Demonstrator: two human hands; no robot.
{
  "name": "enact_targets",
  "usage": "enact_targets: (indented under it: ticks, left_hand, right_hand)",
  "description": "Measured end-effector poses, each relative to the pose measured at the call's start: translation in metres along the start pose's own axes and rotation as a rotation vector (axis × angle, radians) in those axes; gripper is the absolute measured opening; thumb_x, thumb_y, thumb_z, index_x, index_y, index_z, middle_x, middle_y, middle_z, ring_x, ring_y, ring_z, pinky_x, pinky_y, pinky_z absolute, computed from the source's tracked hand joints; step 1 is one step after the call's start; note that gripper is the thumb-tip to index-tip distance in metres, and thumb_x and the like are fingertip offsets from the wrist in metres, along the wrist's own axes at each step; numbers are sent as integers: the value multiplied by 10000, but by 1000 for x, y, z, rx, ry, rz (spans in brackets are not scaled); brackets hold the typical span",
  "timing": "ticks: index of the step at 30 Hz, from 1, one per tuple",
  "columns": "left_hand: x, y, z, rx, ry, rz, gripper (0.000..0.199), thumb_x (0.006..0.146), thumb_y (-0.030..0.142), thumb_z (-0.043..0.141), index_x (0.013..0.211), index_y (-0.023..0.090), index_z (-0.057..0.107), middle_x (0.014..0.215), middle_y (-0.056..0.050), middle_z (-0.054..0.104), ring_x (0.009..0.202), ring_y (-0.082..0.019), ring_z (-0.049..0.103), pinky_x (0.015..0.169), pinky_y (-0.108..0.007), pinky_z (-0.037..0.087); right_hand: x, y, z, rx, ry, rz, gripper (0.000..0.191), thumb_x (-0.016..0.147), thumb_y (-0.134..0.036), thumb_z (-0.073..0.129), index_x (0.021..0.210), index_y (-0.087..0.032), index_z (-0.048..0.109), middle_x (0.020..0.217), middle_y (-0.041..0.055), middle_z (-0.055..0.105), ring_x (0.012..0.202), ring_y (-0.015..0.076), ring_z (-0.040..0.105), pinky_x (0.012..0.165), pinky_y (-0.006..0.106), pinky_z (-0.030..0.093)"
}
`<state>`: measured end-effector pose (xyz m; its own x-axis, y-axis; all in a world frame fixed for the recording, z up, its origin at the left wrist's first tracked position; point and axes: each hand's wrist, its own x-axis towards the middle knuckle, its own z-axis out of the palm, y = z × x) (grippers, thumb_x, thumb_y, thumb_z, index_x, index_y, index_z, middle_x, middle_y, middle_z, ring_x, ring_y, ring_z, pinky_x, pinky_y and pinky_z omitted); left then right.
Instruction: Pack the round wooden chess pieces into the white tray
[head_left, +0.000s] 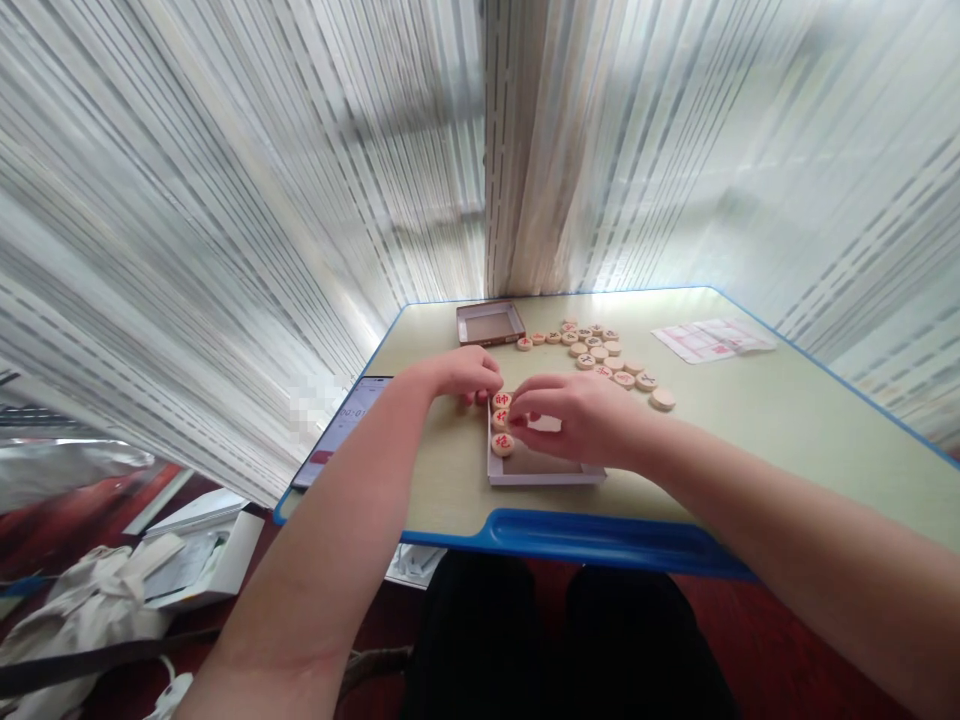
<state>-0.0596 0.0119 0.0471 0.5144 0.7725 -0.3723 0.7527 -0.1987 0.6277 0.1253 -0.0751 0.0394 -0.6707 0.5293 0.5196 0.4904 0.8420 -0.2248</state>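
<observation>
A shallow cardboard box tray (551,480) lies near the front of the table. Along its left wall sits a column of round wooden Chinese chess pieces with red characters: one at the far end (502,400), one in the middle (500,419) and one nearest me (502,444). My right hand (574,415) reaches over the tray, its thumb and fingertips pinched at the middle piece. At the tray's far left corner is my left hand (472,373), fingers curled downward; what they hold, if anything, is hidden. My right hand covers the tray's far side.
More chess pieces (598,354) lie loosely spread at the back. The box lid (491,328) rests at the far left, a folded red-and-white sheet (712,340) at the right. A phone (341,430) lies on the left edge. Blue rim (600,535) borders the table; curtains hang behind.
</observation>
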Motion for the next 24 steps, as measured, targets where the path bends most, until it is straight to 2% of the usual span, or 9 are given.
enact_targets:
  ticks: [8, 17, 24]
  left_hand:
    - [-2, 3, -1, 26, -5, 0, 73, 559, 211, 487, 537, 157, 530, 530, -3, 551, 476, -107, 495, 431, -212, 374]
    - [-3, 3, -1, 50, 2, 10, 78, 564, 217, 489, 558, 154, 537, 567, -10, 573, 495, -106, 508, 442, -203, 383]
    - [-3, 0, -1, 42, 5, 31, 82, 567, 220, 487, 557, 155, 537, 571, -13, 577, 495, -113, 517, 440, -208, 391]
  right_hand:
    - [0, -2, 4, -88, -136, -34, 171, 825, -259, 538, 745, -203, 678, 817, 40, 680, 685, 131, 609, 598, 231, 425]
    - [4, 0, 12, -6, -160, -93, 161, 833, -243, 538, 823, -202, 694, 872, 53, 690, 816, 157, 612, 747, 264, 463]
    - [3, 1, 15, -36, -101, -97, 160, 821, -284, 568, 795, -215, 710, 871, 63, 657, 752, 144, 589, 677, 259, 451]
